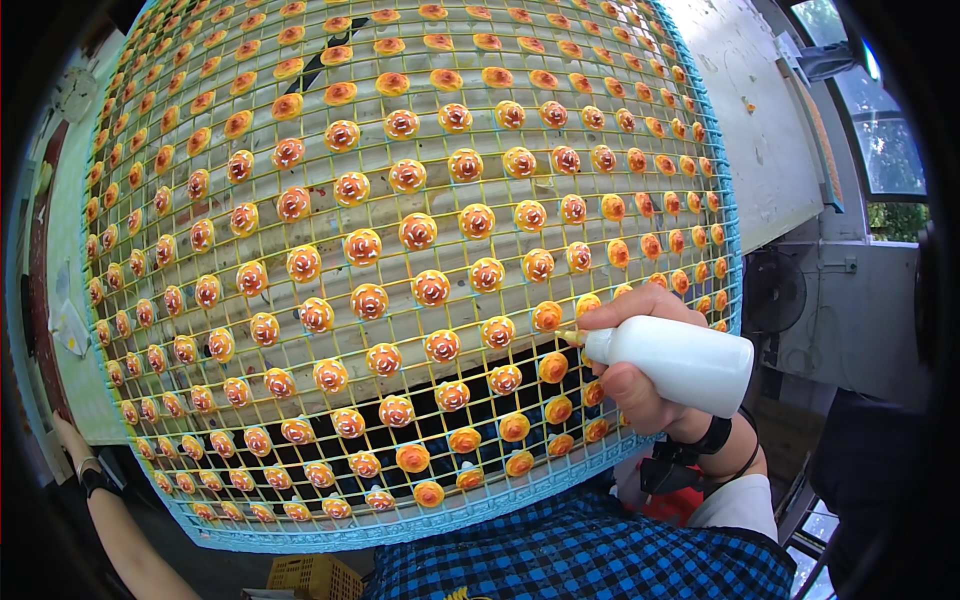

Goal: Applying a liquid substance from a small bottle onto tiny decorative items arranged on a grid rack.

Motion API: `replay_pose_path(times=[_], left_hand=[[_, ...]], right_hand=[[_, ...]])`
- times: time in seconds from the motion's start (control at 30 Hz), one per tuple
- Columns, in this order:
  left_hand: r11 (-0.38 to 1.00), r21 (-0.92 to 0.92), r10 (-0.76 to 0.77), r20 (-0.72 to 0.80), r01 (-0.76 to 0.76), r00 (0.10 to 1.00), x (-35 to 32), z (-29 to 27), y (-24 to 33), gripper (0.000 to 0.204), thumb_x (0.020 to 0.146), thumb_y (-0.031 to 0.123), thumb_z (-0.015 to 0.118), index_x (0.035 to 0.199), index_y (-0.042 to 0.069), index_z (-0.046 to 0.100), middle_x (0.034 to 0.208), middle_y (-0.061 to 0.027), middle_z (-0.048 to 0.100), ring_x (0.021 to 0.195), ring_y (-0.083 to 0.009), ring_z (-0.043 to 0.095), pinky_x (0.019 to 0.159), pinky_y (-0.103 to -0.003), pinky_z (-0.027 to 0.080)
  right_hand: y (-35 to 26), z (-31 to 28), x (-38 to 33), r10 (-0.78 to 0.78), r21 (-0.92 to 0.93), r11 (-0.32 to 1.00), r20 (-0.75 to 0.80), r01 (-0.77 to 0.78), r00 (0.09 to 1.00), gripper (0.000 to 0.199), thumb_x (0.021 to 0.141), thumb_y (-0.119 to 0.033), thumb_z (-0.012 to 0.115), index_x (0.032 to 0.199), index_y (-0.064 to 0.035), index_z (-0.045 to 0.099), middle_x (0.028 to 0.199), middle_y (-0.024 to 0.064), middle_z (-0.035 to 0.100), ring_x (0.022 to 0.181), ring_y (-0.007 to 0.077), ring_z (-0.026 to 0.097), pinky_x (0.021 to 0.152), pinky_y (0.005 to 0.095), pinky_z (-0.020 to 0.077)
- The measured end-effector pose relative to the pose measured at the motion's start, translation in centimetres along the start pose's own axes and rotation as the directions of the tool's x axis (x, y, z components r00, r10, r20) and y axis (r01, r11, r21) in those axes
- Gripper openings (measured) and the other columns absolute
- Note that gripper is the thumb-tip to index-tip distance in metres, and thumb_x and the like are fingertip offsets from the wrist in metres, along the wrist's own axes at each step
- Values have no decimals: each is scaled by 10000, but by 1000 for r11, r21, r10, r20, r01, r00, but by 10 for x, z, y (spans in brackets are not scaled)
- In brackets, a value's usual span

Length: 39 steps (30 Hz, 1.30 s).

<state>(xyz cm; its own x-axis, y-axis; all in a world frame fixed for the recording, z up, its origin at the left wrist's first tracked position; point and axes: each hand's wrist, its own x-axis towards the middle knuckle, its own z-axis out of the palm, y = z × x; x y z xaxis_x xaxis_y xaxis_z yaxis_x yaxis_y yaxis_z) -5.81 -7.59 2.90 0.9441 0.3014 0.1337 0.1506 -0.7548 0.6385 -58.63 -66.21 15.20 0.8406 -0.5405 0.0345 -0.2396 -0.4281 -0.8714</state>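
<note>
My right hand is closed round a white squeeze bottle with a narrow nozzle. The bottle lies nearly level, its tip pointing left at an orange-yellow rosette. I cannot tell if the tip touches it. Under the hand spreads a yellow wire grid with a light-blue rim, carrying rows of small rosettes. Many rosettes, such as one nearby, bear white petal strokes; those by the right hand and along the far rows are plain orange. My left hand reaches out at the far left, fingers stretched beside a board edge.
A pale table shows beneath the grid. Below the near rim are a yellow plastic crate and a blue-black checked cloth over my lap. A dark fan stands at the right, near a pale wall and windows.
</note>
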Motion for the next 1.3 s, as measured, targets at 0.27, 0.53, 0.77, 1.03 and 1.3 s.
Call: replay_pose_path(times=[0.27, 0.53, 0.77, 1.03, 1.3], left_hand=[[998, 43, 42, -42, -40, 998, -16, -3, 12, 459, 853, 342, 328, 997, -72, 464, 960, -216, 506, 865, -275, 449, 758, -303, 356], [998, 62, 26, -26, -24, 999, -2, -4, 10, 486, 857, 346, 328, 1042, -90, 440, 1011, -238, 496, 896, -281, 450, 780, -309, 350], [990, 78, 118, -49, -114, 992, 18, -2, -13, 500, 860, 363, 319, 1060, -79, 439, 1002, -226, 503, 889, -281, 452, 774, -292, 351], [993, 57, 110, -48, -107, 993, 41, -4, -40, 485, 850, 391, 333, 999, -45, 486, 989, -197, 514, 906, -248, 444, 788, -263, 341], [975, 17, 220, -73, -219, 973, 51, -13, -57, 481, 838, 416, 352, 946, -22, 520, 958, -173, 529, 916, -222, 435, 796, -246, 334]], right_hand=[[2, -2, -1, 0, 43, 999, -11, 0, 1000, 273, 695, -251, 640, 802, -8, 582, 682, 80, 571, 545, 156, 578, 495, 230, 442], [3, -7, 1, -84, -11, 996, 5, 84, 996, 246, 693, -223, 634, 791, -3, 581, 678, 83, 563, 540, 166, 577, 494, 229, 441], [5, -4, 1, -118, -70, 990, 11, 119, 993, 241, 689, -216, 638, 788, -2, 582, 676, 89, 560, 531, 166, 572, 487, 232, 441], [4, -8, 3, -107, -65, 992, 6, 107, 994, 226, 697, -203, 622, 785, 2, 583, 680, 85, 547, 560, 158, 559, 507, 235, 428], [6, -12, 1, -55, 30, 998, -37, 56, 998, 197, 696, -183, 618, 769, -6, 575, 664, 75, 538, 565, 159, 536, 515, 254, 413]])
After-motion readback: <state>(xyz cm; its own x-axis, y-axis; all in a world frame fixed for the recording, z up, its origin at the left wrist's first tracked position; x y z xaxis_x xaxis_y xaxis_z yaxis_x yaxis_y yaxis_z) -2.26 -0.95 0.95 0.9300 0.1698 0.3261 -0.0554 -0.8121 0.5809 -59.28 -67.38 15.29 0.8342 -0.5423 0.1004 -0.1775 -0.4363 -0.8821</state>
